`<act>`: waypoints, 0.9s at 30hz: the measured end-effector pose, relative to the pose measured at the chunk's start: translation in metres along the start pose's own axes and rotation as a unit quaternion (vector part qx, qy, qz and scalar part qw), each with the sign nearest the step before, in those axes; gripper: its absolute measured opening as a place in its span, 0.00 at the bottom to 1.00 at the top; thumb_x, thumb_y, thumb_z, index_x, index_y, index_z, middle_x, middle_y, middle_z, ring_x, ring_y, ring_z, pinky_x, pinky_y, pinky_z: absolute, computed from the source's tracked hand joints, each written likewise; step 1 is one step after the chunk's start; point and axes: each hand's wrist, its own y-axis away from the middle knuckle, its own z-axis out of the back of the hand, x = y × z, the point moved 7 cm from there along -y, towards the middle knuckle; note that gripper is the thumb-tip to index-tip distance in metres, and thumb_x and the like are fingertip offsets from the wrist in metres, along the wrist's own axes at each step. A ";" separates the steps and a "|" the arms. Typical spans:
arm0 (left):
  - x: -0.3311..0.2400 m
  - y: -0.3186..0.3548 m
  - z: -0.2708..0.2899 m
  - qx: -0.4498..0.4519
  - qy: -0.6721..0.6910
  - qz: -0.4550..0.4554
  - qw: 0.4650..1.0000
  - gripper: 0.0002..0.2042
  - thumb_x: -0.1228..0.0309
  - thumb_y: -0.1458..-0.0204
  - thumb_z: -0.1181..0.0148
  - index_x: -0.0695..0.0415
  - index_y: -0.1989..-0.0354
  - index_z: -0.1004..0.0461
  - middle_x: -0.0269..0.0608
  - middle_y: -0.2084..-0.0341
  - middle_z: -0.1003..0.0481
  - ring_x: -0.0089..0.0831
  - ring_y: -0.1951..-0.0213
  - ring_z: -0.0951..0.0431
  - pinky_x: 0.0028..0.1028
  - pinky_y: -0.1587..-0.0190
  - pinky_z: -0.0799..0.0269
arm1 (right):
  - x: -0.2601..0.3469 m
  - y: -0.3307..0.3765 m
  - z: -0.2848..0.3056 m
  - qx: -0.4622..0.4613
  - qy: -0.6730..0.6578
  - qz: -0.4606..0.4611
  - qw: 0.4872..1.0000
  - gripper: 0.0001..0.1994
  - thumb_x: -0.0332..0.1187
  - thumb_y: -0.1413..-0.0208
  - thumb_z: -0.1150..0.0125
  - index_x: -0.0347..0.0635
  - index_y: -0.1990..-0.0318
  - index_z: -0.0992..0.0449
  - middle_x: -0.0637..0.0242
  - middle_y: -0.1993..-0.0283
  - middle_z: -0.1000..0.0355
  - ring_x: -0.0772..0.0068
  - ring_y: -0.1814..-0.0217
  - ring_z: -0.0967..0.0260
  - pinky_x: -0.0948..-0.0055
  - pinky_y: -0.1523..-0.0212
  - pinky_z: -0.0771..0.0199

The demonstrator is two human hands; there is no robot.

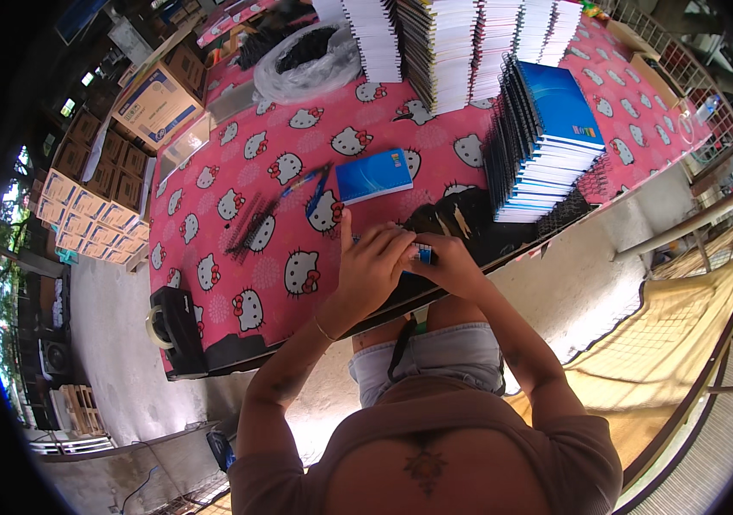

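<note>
Close to the table's front edge, my left hand (372,268) and my right hand (450,268) meet around what looks like a blue notebook (424,252), mostly hidden by the fingers. The left index finger sticks out while the other fingers bend over it; the right fingers are closed on its other side. Just beyond the hands a blue-covered notebook (375,176) lies flat. Left of that are blue-handled pliers (318,192). Black spiral binding coils (251,230) are scattered further left, somewhat blurred.
At right stands a tall stack of blue spiral notebooks (555,137). Behind it rise stacks of bound white pages (452,51). A tape dispenser (176,330) sits at the left front corner of the pink patterned table (298,313). Cardboard boxes (96,193) are piled off the left side.
</note>
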 end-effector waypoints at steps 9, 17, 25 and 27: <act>0.000 -0.002 -0.003 0.001 0.076 -0.010 0.997 0.10 0.68 0.44 0.36 0.55 0.56 0.23 0.37 0.62 0.21 0.37 0.57 0.21 0.47 0.35 0.43 | 0.008 0.001 0.040 0.029 -0.012 0.021 0.999 0.06 0.22 0.48 0.33 0.35 0.63 0.17 0.60 0.66 0.19 0.71 0.67 0.20 0.74 0.64 0.23; -0.020 -0.015 0.013 0.109 0.071 -0.051 0.990 0.12 0.69 0.47 0.34 0.57 0.55 0.24 0.41 0.63 0.25 0.41 0.60 0.23 0.38 0.57 0.27 | 0.035 0.008 0.043 -0.044 0.142 0.086 0.985 0.07 0.23 0.58 0.33 0.39 0.70 0.25 0.60 0.71 0.26 0.60 0.70 0.27 0.69 0.68 0.27; -0.104 -0.108 0.114 -0.037 0.404 -0.025 0.914 0.16 0.68 0.43 0.37 0.59 0.48 0.24 0.52 0.50 0.28 0.45 0.54 0.21 0.39 0.56 0.22 | 0.170 0.041 0.109 -0.229 0.039 0.159 0.960 0.30 0.31 0.44 0.33 0.34 0.34 0.33 0.53 0.41 0.35 0.61 0.40 0.33 0.66 0.41 0.31; -0.121 -0.152 0.131 -0.120 0.131 -0.203 0.963 0.17 0.68 0.42 0.37 0.56 0.45 0.24 0.53 0.43 0.31 0.50 0.50 0.24 0.43 0.46 0.27 | 0.172 0.035 0.136 -0.261 -0.045 0.115 0.957 0.31 0.29 0.42 0.35 0.32 0.32 0.36 0.56 0.42 0.34 0.67 0.42 0.32 0.69 0.41 0.31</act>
